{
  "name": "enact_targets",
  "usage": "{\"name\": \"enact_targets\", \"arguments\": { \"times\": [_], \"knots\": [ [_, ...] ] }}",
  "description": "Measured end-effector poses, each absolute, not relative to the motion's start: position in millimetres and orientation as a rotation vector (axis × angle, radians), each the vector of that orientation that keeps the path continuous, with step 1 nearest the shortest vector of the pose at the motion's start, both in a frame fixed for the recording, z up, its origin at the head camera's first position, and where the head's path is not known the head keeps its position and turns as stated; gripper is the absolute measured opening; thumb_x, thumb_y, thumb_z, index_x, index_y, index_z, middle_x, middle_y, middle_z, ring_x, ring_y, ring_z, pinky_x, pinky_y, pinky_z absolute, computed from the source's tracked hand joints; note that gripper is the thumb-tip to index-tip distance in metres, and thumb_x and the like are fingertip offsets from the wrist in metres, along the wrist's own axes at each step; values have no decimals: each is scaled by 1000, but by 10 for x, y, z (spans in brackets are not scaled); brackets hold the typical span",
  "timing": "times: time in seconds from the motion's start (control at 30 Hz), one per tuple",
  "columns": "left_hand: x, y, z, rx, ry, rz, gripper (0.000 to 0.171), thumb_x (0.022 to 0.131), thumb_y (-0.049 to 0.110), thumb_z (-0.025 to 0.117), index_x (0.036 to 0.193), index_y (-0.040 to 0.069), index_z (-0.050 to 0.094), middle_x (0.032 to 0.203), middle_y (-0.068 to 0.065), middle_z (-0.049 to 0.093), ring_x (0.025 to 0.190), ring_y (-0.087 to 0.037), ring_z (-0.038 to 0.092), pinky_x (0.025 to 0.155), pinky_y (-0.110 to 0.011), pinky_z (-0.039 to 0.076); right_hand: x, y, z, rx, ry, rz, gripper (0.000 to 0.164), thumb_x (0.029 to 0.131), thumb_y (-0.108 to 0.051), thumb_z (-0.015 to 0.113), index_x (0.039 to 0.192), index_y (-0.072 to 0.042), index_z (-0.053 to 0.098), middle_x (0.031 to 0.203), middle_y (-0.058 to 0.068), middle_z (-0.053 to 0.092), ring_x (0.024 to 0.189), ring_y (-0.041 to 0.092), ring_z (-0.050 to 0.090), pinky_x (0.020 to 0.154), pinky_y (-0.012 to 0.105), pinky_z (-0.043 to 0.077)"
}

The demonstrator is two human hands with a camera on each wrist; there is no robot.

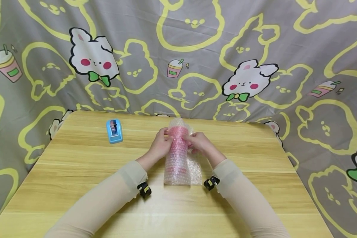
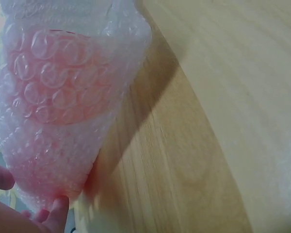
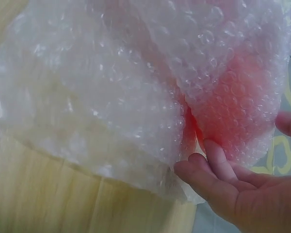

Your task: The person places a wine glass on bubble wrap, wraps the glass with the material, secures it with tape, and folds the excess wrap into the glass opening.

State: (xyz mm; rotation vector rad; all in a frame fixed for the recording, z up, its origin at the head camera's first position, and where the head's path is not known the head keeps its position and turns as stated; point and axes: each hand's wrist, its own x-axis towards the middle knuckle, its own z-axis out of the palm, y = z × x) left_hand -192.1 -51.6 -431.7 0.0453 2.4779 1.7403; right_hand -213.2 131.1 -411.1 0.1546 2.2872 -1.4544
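Note:
A pink and whitish cylinder point(image 1: 177, 155), rolled in clear bubble wrap point(image 2: 131, 29), lies lengthwise on the table in the head view. Faint lettering shows through the wrap in the left wrist view. Along its right side a loose flap of the wrap point(image 3: 87, 111) spreads out over the wood. My left hand point(image 1: 161, 144) holds the far part of the roll from the left, thumb against the wrap. From the right, my right hand point(image 1: 200, 144) grips the same part, its fingers at the wrap's edge in the right wrist view and its thumb across from them.
A blue tape dispenser point(image 1: 114, 131) stands on the wooden table point(image 1: 86, 162), toward the back left. Behind the table and at both sides hangs a grey curtain point(image 1: 196, 62) with cartoon animals. Black wrist cameras point(image 1: 144, 190) sit at both cuffs.

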Motion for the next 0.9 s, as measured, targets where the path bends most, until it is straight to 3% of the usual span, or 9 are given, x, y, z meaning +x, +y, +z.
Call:
{"name": "enact_targets", "arguments": {
  "times": [0.2,0.37,0.63,0.9],
  "knots": [
    [-1920,-515,-4323,-3,2494,1682,49,104,20,52,146,-2,42,141,-26,43,125,-38,53,101,-47,48,-2134,1328,-4110,169,2251,-1479,39,95,-33,67,104,4,64,83,8,67,85,28,67,82,48,57],
    [-1905,-504,-4318,22,2450,1686,50,105,23,51,148,2,38,136,-25,51,124,-39,54,102,-50,47,-2133,1353,-4108,181,2204,-1523,38,96,-30,66,108,6,62,83,8,67,76,20,65,83,47,57],
    [-1890,-498,-4312,39,2413,1716,49,105,23,52,148,3,38,130,-24,54,118,-38,57,95,-49,52,-2136,1380,-4112,180,2145,-1585,23,96,-27,65,86,-7,61,72,1,62,72,18,62,74,40,56],
    [-1901,-484,-4313,31,2453,1706,50,103,23,56,147,6,41,130,-23,55,117,-37,59,92,-47,54,-2127,1395,-4140,140,2091,-1616,23,98,-25,60,83,-7,61,73,2,63,74,16,61,87,46,55]
  ]
}}
